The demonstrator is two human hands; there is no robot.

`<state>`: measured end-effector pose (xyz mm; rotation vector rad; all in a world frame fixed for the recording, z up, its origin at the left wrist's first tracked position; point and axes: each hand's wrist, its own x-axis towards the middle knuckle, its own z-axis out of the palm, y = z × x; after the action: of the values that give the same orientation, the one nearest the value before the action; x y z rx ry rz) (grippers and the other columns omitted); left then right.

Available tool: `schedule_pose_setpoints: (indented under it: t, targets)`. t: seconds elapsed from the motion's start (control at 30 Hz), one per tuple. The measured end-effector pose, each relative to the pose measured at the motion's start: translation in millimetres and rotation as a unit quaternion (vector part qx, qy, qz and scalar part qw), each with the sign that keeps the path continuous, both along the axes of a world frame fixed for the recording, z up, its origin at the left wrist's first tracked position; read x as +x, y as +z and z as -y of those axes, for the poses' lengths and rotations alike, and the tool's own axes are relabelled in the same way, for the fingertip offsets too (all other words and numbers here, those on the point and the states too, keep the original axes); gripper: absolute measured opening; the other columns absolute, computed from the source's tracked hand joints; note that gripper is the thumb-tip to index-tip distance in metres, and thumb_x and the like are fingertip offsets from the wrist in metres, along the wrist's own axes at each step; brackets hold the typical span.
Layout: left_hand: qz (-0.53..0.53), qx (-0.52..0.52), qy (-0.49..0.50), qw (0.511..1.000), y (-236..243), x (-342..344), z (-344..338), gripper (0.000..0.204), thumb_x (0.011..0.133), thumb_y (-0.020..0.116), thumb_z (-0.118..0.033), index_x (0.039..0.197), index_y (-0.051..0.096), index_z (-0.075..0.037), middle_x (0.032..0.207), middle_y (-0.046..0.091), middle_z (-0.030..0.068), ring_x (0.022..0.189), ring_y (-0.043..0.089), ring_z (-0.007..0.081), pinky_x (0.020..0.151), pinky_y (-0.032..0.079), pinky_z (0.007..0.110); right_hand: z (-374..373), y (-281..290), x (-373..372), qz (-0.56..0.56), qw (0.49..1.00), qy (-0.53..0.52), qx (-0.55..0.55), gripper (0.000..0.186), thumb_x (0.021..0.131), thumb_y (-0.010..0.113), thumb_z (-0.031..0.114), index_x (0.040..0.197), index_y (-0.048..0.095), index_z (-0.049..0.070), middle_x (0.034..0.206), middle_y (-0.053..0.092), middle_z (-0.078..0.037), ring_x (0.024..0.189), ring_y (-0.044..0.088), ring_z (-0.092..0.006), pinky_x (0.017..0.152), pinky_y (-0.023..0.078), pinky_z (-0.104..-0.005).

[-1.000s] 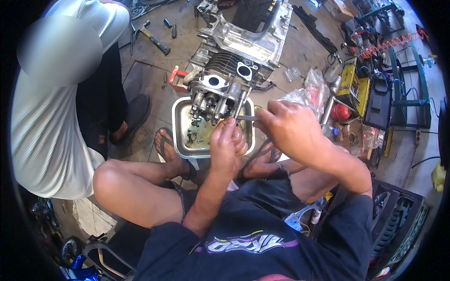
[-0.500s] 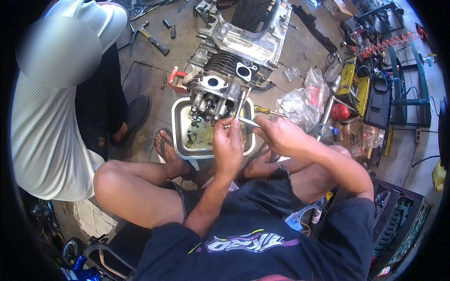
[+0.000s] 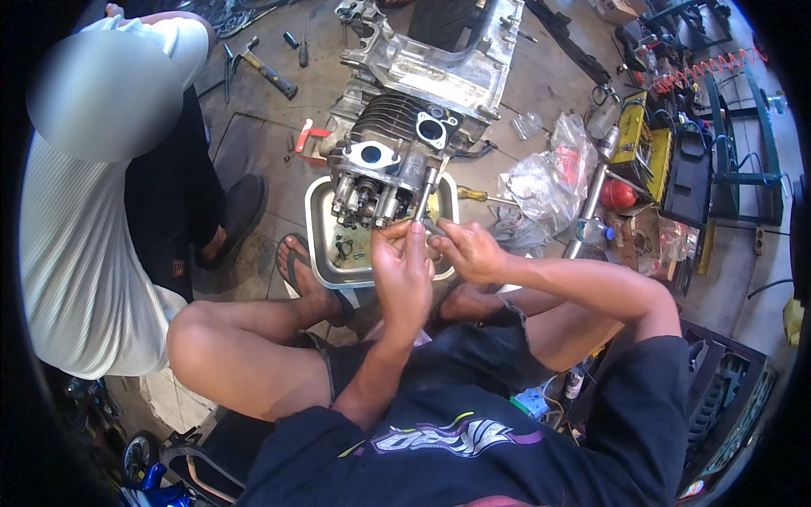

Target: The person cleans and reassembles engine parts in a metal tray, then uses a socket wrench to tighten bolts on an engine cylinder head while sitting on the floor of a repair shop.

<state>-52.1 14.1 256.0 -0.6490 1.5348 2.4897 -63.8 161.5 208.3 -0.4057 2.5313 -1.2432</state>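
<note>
A dismantled engine (image 3: 393,122) with a finned cylinder and exposed head parts sits over a steel tray (image 3: 324,263) holding small black parts and oily residue. A long socket tool (image 3: 427,193) stands against the lower right of the head, angled down toward me. My left hand (image 3: 400,275) grips its near end, thumb along it. Beside it, my right hand (image 3: 469,253) has its fingers curled on a short metal bar (image 3: 435,230) at the tool's end, partly hidden by the fingers.
A co-worker in a white top (image 3: 106,245) crouches at left. A hammer (image 3: 269,73) lies above left. A yellow-handled screwdriver (image 3: 469,193), plastic bags (image 3: 541,194), yellow toolbox (image 3: 629,135), bottle (image 3: 596,232), red coiled hose (image 3: 701,69) and metal stand (image 3: 743,186) are at right.
My right hand has swung down and toward me with the bar, lowering its raised knuckles. My left hand has shifted slightly left and down. The co-worker has shifted slightly.
</note>
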Motion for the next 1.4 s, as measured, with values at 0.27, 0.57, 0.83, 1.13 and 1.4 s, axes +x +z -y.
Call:
schedule_pose_setpoints:
  t: [0.27, 0.57, 0.83, 1.13, 1.4]
  targets:
    - [-0.051, -0.090, 0.011, 0.995, -16, 0, 1, 0.019, 0.098, 0.059, -0.015, 0.105, 0.049, -0.001, 0.061, 0.044, -0.0031, 0.046, 0.035, 0.0024, 0.040, 0.028, 0.021, 38, -75, -3, -0.286, 0.949, -0.049, -0.122, 0.022, 0.091, 0.055, 0.010, 0.105, 0.048, -0.005, 0.063, 0.055, -0.021, 0.057, 0.056, -0.0437, 0.050, 0.043, -0.0485]
    - [-0.011, 0.035, -0.016, 0.999, -7, 10, 10, 0.016, 0.099, 0.054, -0.015, 0.109, 0.048, -0.004, 0.063, 0.038, -0.0054, 0.048, 0.030, 0.0021, 0.043, 0.024, 0.021, -3, 1, 19, -0.136, 0.990, 0.006, 0.030, 0.029, 0.095, 0.059, 0.025, 0.114, 0.053, 0.003, 0.079, 0.065, -0.020, 0.064, 0.063, -0.0402, 0.054, 0.048, -0.0481]
    - [-0.032, 0.076, 0.003, 0.997, -15, 14, 4, 0.018, 0.100, 0.052, -0.015, 0.113, 0.046, -0.004, 0.066, 0.039, -0.0036, 0.049, 0.033, 0.0034, 0.042, 0.025, 0.021, -10, 84, 12, -0.182, 0.954, 0.024, 0.238, 0.029, 0.093, 0.061, 0.031, 0.114, 0.064, 0.012, 0.077, 0.066, -0.013, 0.065, 0.067, -0.0339, 0.055, 0.053, -0.0442]
    - [0.084, 0.329, -0.015, 0.940, -4, -1, 21, 0.018, 0.101, 0.049, -0.016, 0.084, 0.045, -0.012, 0.059, 0.030, -0.0043, 0.045, 0.024, 0.0062, 0.040, 0.022, 0.023, 15, 157, -14, -0.255, 0.911, 0.090, 0.312, 0.020, 0.086, 0.064, 0.026, 0.093, 0.063, 0.007, 0.077, 0.064, -0.010, 0.071, 0.069, -0.0295, 0.055, 0.054, -0.0422]
    - [0.089, 0.260, -0.019, 0.961, 11, -6, 15, 0.015, 0.100, 0.048, -0.014, 0.086, 0.045, -0.011, 0.060, 0.033, -0.0038, 0.045, 0.026, 0.0058, 0.039, 0.022, 0.023, 17, 184, -46, -0.094, 0.907, 0.198, 0.361, 0.011, 0.078, 0.060, 0.012, 0.078, 0.065, 0.002, 0.070, 0.066, -0.017, 0.067, 0.070, -0.0335, 0.058, 0.056, -0.0427]
